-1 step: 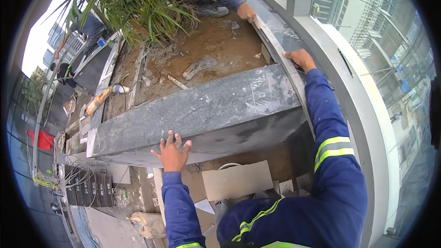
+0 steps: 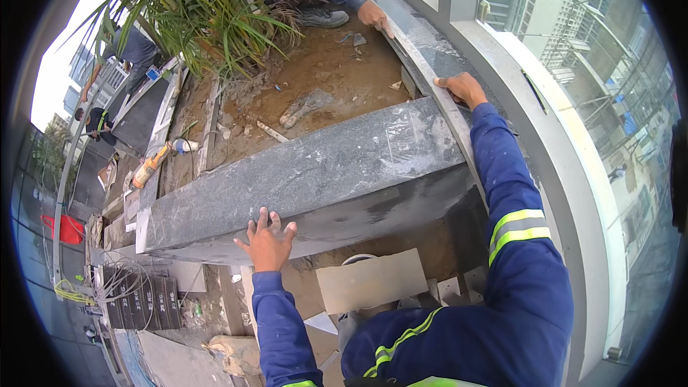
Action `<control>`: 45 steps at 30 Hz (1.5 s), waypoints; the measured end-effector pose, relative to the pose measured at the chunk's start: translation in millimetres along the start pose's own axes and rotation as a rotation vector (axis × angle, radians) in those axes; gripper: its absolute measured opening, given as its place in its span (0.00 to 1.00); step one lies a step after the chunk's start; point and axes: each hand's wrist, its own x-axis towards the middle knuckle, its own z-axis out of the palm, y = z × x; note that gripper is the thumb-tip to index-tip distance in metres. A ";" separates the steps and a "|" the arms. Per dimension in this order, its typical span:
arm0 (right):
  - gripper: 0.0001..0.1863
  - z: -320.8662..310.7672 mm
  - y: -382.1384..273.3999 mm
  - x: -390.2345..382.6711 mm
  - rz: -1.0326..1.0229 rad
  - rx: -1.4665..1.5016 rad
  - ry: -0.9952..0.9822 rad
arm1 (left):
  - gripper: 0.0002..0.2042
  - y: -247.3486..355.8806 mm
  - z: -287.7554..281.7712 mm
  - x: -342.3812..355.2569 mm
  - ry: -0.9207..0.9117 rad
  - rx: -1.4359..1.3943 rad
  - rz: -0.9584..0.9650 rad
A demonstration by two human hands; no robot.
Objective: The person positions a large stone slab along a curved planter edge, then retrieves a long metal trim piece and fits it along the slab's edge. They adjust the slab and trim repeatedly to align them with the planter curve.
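A worker's left hand (image 2: 266, 242), fingers spread and grasping nothing, presses flat on the near edge of a long dark grey stone slab (image 2: 315, 172) capping a planter wall at mid-frame. The right hand (image 2: 462, 89) closes on a long pale metal straightedge (image 2: 430, 79) at the slab's right end. The slab's long axis runs lower left to upper right, directly ahead of both hands, the left nearer its middle.

Dark grey stone slab (image 2: 301, 172): speckled, matt, dusty top, rougher smeared front face. Long straightedge (image 2: 437, 93): dull pale metal, mortar-stained. Planter soil (image 2: 322, 79): brown, lumpy, dry. Sleeves (image 2: 509, 193): blue cloth, glossy reflective bands. Cardboard piece (image 2: 373, 279): matt beige.
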 end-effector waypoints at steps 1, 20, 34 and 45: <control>0.34 -0.4 -2.2 -3.3 0.000 -0.008 0.008 | 0.30 1.0 -0.6 0.0 0.006 0.019 -0.035; 0.29 -8.4 -19.0 -23.0 0.056 -0.050 0.029 | 0.30 0.5 -2.9 0.2 0.003 0.002 -0.012; 0.29 -9.4 -19.4 -22.4 0.079 -0.030 0.007 | 0.31 -1.5 -0.7 0.9 -0.007 0.011 -0.011; 0.30 -12.1 -20.6 -26.6 0.067 -0.041 -0.003 | 0.31 -2.0 0.0 0.8 -0.006 -0.009 -0.022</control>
